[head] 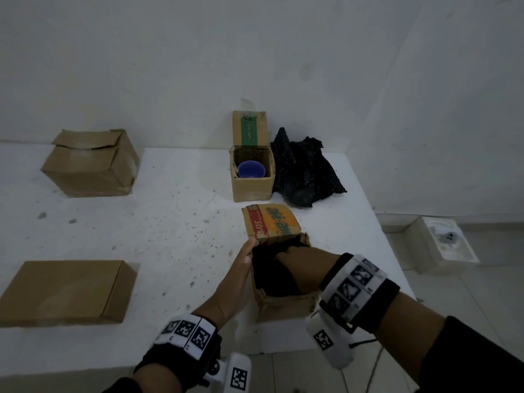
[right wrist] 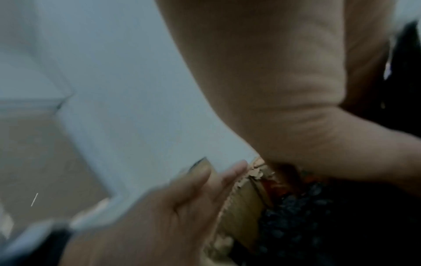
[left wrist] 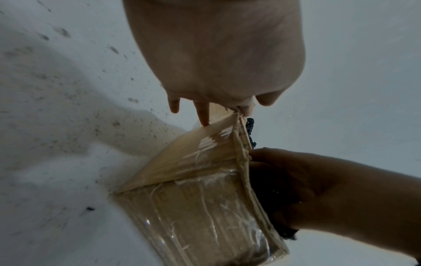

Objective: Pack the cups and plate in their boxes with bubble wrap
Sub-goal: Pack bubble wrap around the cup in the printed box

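A small cardboard box [head: 286, 306] stands near the table's front edge, its orange and red flap [head: 270, 224] folded back. Black bubble wrap [head: 270, 275] fills its inside. My right hand [head: 295, 255] reaches down into the box, and its fingers are buried in the wrap. My left hand [head: 242, 268] lies flat against the box's left wall with straight fingers [left wrist: 205, 117], thumb at the rim. Farther back a second open box [head: 252, 185] holds a blue cup [head: 251, 169]. No plate is visible.
A loose heap of black bubble wrap [head: 304, 173] lies right of the far box. Two closed cardboard boxes sit on the left, one tall [head: 90, 165], one flat [head: 65, 290]. The white table [head: 170, 222] ends just right of the boxes; a white object [head: 445, 242] sits on the floor.
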A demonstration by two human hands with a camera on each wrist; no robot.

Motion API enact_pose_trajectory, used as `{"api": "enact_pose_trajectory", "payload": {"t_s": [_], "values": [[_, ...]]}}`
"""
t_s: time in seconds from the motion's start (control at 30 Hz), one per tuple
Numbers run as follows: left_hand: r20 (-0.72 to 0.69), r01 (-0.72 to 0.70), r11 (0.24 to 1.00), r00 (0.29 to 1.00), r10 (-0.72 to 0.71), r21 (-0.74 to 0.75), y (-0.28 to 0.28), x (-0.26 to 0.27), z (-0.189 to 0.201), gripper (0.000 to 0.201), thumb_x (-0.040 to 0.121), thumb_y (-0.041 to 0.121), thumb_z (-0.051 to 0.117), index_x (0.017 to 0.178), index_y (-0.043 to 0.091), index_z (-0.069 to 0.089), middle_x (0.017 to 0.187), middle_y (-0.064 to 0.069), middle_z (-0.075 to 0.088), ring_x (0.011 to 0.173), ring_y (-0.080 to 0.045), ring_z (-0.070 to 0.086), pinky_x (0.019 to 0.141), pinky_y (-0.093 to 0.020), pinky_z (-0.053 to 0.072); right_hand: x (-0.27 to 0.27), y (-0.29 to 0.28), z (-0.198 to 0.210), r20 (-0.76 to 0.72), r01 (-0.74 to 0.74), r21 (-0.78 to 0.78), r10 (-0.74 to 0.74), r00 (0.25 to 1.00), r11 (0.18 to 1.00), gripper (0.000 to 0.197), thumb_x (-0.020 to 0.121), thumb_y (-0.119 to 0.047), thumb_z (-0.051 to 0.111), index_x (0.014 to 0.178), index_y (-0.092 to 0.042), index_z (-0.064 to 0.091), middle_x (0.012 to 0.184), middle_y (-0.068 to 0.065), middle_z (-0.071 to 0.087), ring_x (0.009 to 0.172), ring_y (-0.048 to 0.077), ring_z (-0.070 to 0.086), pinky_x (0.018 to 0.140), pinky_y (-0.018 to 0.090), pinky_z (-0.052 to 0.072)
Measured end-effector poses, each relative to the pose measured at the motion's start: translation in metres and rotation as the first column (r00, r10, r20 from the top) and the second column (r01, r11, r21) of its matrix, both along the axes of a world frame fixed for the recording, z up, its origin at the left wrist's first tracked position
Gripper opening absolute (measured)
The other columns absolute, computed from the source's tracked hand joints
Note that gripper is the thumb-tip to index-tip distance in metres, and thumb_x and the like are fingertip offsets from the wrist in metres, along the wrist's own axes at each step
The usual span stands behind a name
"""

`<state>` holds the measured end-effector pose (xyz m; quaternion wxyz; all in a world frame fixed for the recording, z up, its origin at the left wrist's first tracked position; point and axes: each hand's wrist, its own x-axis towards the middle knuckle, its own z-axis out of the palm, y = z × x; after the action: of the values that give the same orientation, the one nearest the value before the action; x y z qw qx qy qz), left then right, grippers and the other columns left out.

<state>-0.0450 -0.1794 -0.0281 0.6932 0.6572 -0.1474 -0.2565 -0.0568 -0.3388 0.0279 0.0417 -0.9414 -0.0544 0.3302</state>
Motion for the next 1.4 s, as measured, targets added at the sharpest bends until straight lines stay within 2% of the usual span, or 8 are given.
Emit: {"api": "enact_pose_trajectory", "payload": {"t_s": [0.2,0.3,0.4,0.63,0.83,1.23,1.3,1.4], "values": [[-0.001,0.025,0.999,1.0,-0.025,0.032,0.003,0.0,-0.003,0.105,0.057,0.09,0.038,0.138,0.028,0.018,0.129,0.032,0.023,0.114,0.026,0.025,0.082,0.01,0.027,-0.004,-0.005,-0.007,0.071,-0.273,-0.24,0.297,0.952,0.932,0.054,0.094,-0.019,0.048,0.143,-0.024,0.026,0.133,0.02,0.036,0.118,0.036,0.043,0.091,0.042,0.042],[-0.057,0.015,0.997,0.998,-0.01,0.08,0.003,0.001,-0.009,0.054,0.088,0.048,0.028,0.138,0.028,0.018,0.133,0.027,0.023,0.126,0.009,0.025,0.083,0.009,0.027,-0.005,-0.003,-0.015,0.171,-0.269,-0.255,0.317,0.933,0.929,0.051,0.094,-0.021,0.047,0.141,-0.024,0.026,0.128,0.02,0.04,0.112,0.034,0.047,0.088,0.042,0.042],[-0.055,0.012,0.997,0.998,-0.008,0.072,0.002,0.002,-0.012,0.042,0.099,0.025,0.026,0.139,0.022,0.016,0.138,0.016,0.022,0.117,0.018,0.027,0.082,0.008,0.029,-0.007,0.0,-0.018,0.222,-0.211,-0.236,0.264,0.939,0.948,0.052,0.093,-0.02,0.049,0.14,-0.02,0.027,0.126,0.019,0.042,0.11,0.034,0.048,0.09,0.041,0.043],[-0.002,0.012,1.0,1.0,-0.012,0.023,0.0,0.002,-0.01,0.107,0.052,0.093,0.04,0.136,0.03,0.019,0.129,0.032,0.024,0.112,0.029,0.024,0.085,0.009,0.027,-0.016,0.002,-0.016,0.154,0.094,0.101,-0.109,0.982,0.99,0.063,0.086,-0.016,0.058,0.142,-0.013,0.028,0.139,0.019,0.031,0.122,0.039,0.041,0.105,0.044,0.037],[0.024,0.018,0.999,1.0,-0.019,0.047,0.001,0.0,-0.008,0.11,0.053,0.093,0.038,0.139,0.027,0.018,0.131,0.033,0.022,0.116,0.029,0.022,0.085,0.01,0.024,-0.043,0.033,-0.03,0.227,0.396,0.184,-0.431,0.874,0.9,0.08,0.096,-0.051,0.034,0.149,-0.008,-0.006,0.155,0.022,-0.014,0.144,0.033,-0.013,0.117,0.04,-0.005],[0.027,0.016,0.995,0.999,-0.019,0.1,0.0,-0.001,-0.006,0.101,0.057,0.091,0.035,0.138,0.033,0.018,0.137,0.028,0.019,0.12,0.022,0.02,0.095,0.005,0.023,-0.009,0.012,-0.039,-0.093,0.541,0.256,-0.537,0.838,0.801,0.086,0.087,-0.068,0.034,0.151,-0.02,0.0,0.158,0.011,0.001,0.145,0.032,0.004,0.118,0.044,0.01],[0.022,0.035,0.992,0.999,-0.038,0.121,0.001,-0.002,-0.004,0.076,0.074,0.076,0.033,0.136,0.036,0.018,0.138,0.028,0.018,0.118,0.027,0.019,0.11,-0.008,0.02,-0.011,0.004,-0.032,-0.068,0.521,0.361,-0.535,0.842,0.774,0.079,0.089,-0.061,0.041,0.149,-0.02,0.013,0.156,0.009,0.014,0.141,0.03,0.021,0.115,0.043,0.022],[0.036,0.002,0.994,0.999,-0.006,0.111,0.003,-0.002,-0.006,0.091,0.063,0.088,0.033,0.136,0.034,0.018,0.136,0.029,0.02,0.119,0.028,0.019,0.096,0.005,0.022,-0.026,0.006,-0.023,0.16,0.366,0.334,-0.435,0.886,0.869,0.068,0.093,-0.05,0.044,0.147,-0.016,0.02,0.154,0.01,0.016,0.141,0.03,0.019,0.114,0.041,0.019]]}}
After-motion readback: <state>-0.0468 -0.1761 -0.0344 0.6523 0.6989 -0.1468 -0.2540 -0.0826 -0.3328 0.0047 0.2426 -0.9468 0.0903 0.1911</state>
